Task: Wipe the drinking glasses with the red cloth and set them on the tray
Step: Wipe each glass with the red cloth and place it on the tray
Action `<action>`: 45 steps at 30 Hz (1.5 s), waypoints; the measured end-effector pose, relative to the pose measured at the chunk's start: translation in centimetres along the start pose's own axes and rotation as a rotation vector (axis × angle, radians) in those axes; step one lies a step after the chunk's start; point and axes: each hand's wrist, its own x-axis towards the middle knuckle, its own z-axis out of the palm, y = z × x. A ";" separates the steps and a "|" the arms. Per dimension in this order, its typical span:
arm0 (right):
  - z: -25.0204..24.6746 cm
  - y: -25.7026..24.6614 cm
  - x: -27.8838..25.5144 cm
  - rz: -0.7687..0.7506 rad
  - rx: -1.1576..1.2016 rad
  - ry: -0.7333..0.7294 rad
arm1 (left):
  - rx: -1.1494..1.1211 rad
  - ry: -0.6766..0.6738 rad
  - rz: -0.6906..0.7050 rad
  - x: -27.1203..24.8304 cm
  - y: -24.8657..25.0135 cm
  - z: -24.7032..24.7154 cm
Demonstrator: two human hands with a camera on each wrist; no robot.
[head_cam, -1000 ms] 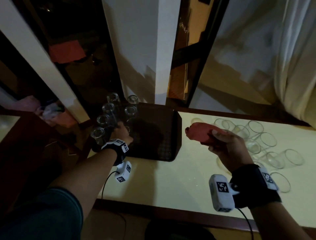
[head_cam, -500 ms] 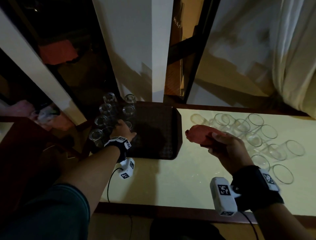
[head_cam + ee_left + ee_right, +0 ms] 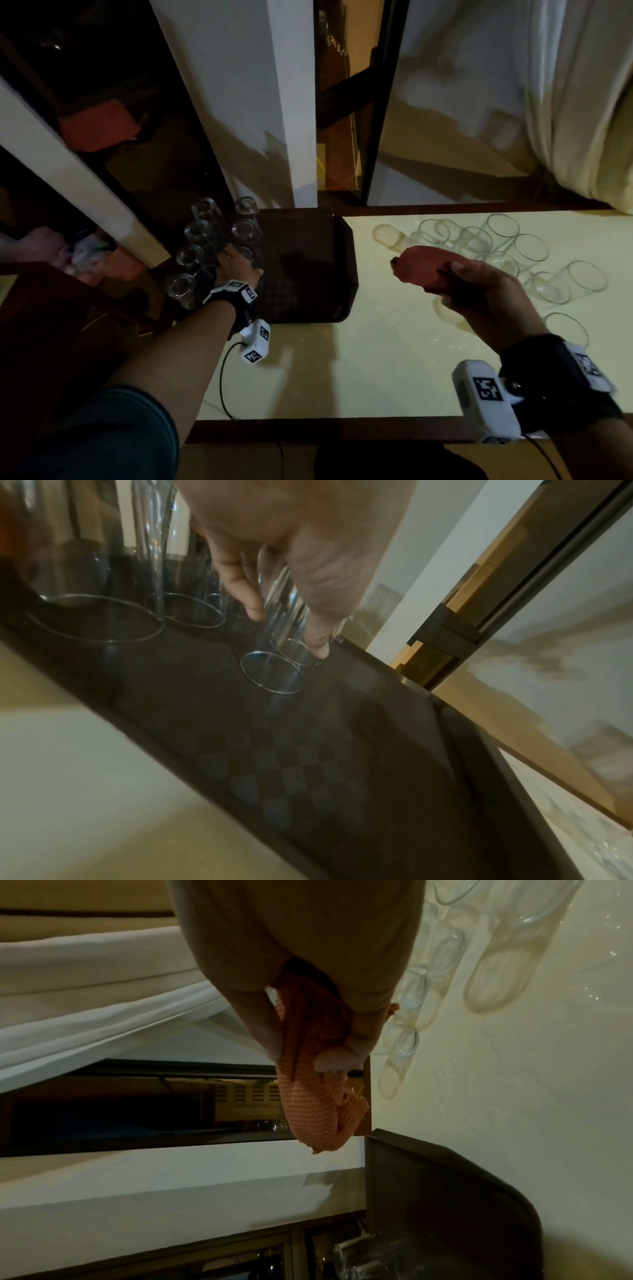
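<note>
Left hand (image 3: 236,267) lower among upturned glasses (image 3: 202,240) on tray (image 3: 346,274), pinching one; right hand (image 3: 479,291) gripping red cloth (image 3: 421,267).

We wear a dark teal sleeve (image 3: 113,435) on our left upper arm; both forearms are bare. Each wrist carries a black strap: the left strap (image 3: 229,294) and the right strap (image 3: 555,380) both bear white panels printed with black square-pattern markers. A white box-shaped camera unit hangs from each strap, the left unit (image 3: 257,342) and the right unit (image 3: 486,401), each marked the same way, with a thin black cable (image 3: 222,380) trailing from the left one.
</note>
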 end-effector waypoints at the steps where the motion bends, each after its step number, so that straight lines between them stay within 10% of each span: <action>1: -0.5 -0.1 0.1 0.004 0.003 -0.007 | -0.011 0.013 -0.009 -0.3 0.1 0.0; 16: -6.1 -2.8 2.6 0.014 0.096 -0.087 | -0.231 0.130 -0.098 -5.1 3.1 0.1; 22: -9.4 -4.8 2.6 -0.036 0.180 -0.016 | -0.332 0.298 0.420 -12.8 8.5 4.1; 28: -12.1 -5.9 2.2 -0.086 0.199 0.047 | -0.422 -0.065 0.746 -20.8 15.5 10.6; 34: -18.4 -7.9 2.2 -0.160 0.186 0.113 | -0.293 -0.412 0.757 -25.1 19.9 15.7; 45: -25.1 -7.1 3.2 -0.094 0.224 0.228 | -0.032 -0.632 0.665 -29.1 24.6 20.6</action>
